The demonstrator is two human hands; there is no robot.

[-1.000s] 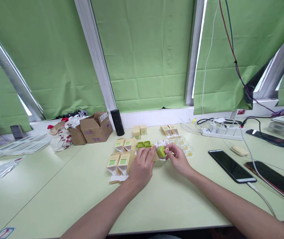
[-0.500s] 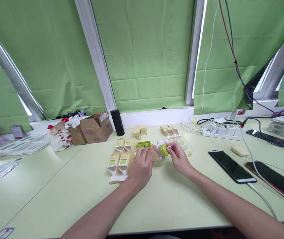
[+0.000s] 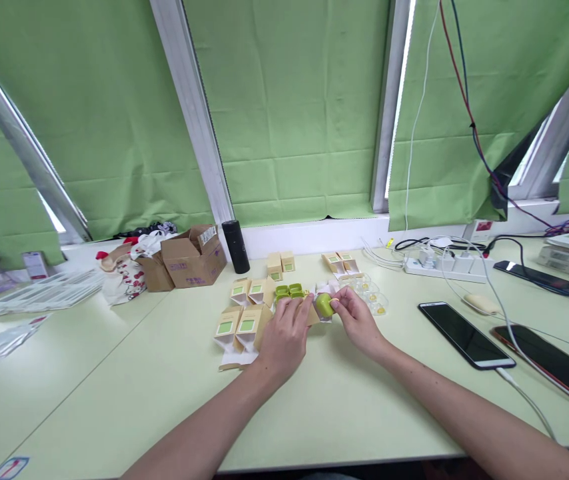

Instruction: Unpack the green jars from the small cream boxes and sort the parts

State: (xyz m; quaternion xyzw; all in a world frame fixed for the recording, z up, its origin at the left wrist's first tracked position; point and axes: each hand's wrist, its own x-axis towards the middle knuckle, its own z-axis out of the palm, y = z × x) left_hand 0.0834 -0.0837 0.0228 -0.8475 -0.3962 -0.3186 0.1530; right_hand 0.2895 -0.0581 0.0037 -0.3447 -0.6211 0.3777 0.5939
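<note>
Between the thumb and fingertips of my right hand (image 3: pixel 359 325) is a small rounded green object (image 3: pixel 323 305), pinched at its right side. My left hand (image 3: pixel 286 333) is closed over a small cardboard box (image 3: pixel 313 315) just left of it, and the fingers hide most of the box. Green square pieces (image 3: pixel 288 291) lie right behind my left fingers. Beside that hand stand open beige boxes (image 3: pixel 247 324) with green window labels and white insides. A clear plastic tray (image 3: pixel 375 299) with round hollows and yellow bits sits behind my right hand.
More small boxes (image 3: pixel 281 263) stand farther back, with another pair (image 3: pixel 340 261) to their right. A black cylinder (image 3: pixel 235 247) and a brown carton (image 3: pixel 192 257) are by the wall. Phones (image 3: pixel 466 333), cables and a power strip (image 3: pixel 444 269) occupy the right side.
The green object has turned and shifted slightly left and down in my right hand, nearer the box. My left hand has stayed nearly in place.
</note>
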